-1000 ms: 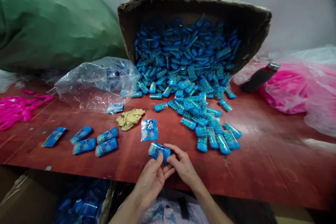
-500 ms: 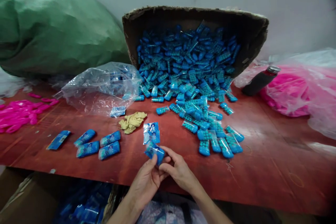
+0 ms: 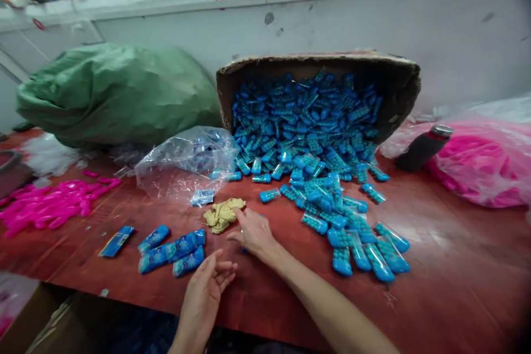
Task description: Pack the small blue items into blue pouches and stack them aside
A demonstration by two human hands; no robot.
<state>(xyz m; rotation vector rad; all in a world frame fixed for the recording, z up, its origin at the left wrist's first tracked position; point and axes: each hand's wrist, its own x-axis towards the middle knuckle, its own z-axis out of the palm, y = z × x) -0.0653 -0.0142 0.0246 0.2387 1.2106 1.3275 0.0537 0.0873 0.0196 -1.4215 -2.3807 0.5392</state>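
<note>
My left hand [image 3: 209,285] is held low over the front of the table, palm turned inward, fingers loosely bent and apart, with nothing in it. Reaching forward, my right hand [image 3: 255,232] has its thumb and index finger spread beside a crumpled yellow cloth [image 3: 224,214]; I cannot tell whether it touches the cloth. Flat blue printed sleeves under this hand are nearly hidden, with only blue slivers showing. Left of my hands lie several small bottles in blue printed sleeves [image 3: 188,261], one resting across others. A flat blue sleeve [image 3: 116,241] lies farther left.
A tipped cardboard box [image 3: 222,94] spills clear, blue-capped bottles of small balls [image 3: 342,260] over the red table [image 3: 448,276]. Around it are a clear plastic bag [image 3: 166,168], green sack [image 3: 120,99], pink pieces [image 3: 53,204], dark flask [image 3: 423,149] and pink-filled bag [image 3: 485,166].
The blue-sleeved bottle both hands held has left them, and one more lies in the group at left. My hands have parted, the right moving forward. The view has tilted up.
</note>
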